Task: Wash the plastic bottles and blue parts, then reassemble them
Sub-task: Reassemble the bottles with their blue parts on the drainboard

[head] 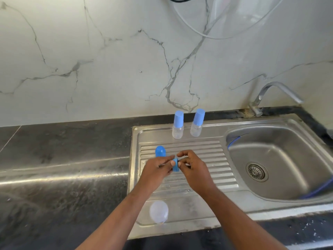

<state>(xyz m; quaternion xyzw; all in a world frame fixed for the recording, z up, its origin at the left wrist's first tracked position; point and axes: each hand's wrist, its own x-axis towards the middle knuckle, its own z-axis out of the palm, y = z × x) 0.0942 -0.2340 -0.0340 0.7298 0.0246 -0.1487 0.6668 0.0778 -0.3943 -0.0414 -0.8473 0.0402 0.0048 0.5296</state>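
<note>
A dark stone counter (63, 159) fills the left, under a marble wall (108, 69). On the left edge of the steel draining board (207, 201) a loose blue cap (160, 151) stands upright, just beside the left hand (156, 168). Nearer, by the board's front edge, a clear bottle (159, 212) without its top is seen almost end-on and appears upright. It sits under the left forearm, so that hand is the closer one. Left hand and right hand (193, 167) meet over the ribs, fingertips of each pinching a small blue ring (175, 165) on edge between them. The ring probably goes on that bottle, so it would have to travel near and slightly left. Two capped bottles (187, 125) stand at the far side. To the right are the basin (288, 177) and tap (277, 92).
</note>
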